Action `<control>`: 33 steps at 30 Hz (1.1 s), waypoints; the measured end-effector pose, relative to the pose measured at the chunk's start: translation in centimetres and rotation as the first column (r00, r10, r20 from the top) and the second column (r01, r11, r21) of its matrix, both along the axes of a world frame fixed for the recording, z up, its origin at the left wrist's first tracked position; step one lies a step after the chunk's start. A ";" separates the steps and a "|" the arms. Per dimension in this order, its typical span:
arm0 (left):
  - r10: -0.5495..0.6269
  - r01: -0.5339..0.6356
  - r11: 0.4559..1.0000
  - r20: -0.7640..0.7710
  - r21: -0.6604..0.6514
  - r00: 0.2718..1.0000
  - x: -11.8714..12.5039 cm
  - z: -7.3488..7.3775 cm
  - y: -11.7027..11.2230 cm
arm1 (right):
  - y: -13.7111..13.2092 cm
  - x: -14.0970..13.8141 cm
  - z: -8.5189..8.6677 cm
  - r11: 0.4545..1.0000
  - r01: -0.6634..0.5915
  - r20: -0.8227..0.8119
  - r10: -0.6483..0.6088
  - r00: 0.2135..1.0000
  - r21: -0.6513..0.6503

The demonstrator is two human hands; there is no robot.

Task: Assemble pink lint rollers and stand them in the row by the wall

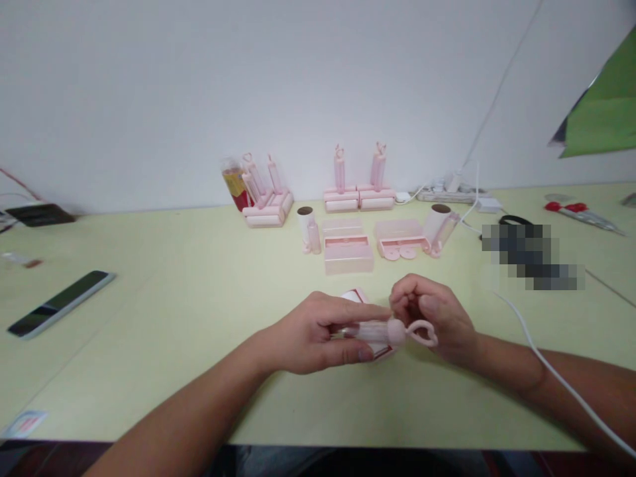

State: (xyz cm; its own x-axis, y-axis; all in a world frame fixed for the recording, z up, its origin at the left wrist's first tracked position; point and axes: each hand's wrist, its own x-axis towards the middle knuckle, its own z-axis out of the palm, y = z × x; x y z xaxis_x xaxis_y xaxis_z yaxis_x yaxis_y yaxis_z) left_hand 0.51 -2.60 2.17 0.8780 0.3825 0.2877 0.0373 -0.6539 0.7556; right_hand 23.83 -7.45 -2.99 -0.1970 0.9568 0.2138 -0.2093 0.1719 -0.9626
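Above the near middle of the tabletop (163, 285), the left hand (325, 334) holds a clear tube (372, 332) roughly level, its fingers pinching it, forefinger along the far side and thumb along the near side. The rounded pink cap (396, 332) points to the right, with a heart-shaped loop (421, 324) beyond it. The tube's other end is partly hidden in the hand. Below lies a pink-edged box (354, 296), mostly covered; whether the tube touches it, I cannot tell.

The right hand (442, 321) is just beside the cap, fingers curled inward. Whether they grip anything small is hidden, and the loop shows in front of the palm.

To work well here, a light, even pinch on the body seems best: the clear wall looks smooth and could roll if squeezed unevenly. Any push or twist is better taken on the cap than on the loop, whose narrow neck looks the weakest point. The left forefinger's tip reaches close to the right fingers, so drawing it back a little would give them room. Keeping the tube low over the box would soften a slip. The white cord (527, 339) runs across the right forearm in this view, so wide swings of that arm might snag it.
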 end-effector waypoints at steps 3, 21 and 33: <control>-0.039 0.039 0.999 0.013 0.007 0.999 0.2 0.2 -0.4 | -0.1 -0.3 1.0 0.996 -0.083 -0.008 0.083 0.997 -0.038; -0.072 0.078 0.997 -0.253 0.012 0.965 0.3 0.4 -0.4 | 0.6 0.2 2.7 0.931 -0.216 0.542 0.022 0.840 0.296; -0.145 0.128 0.988 -0.239 -0.084 0.960 0.2 0.0 0.1 | 0.6 0.4 2.9 0.869 -0.301 0.636 -0.021 0.771 0.393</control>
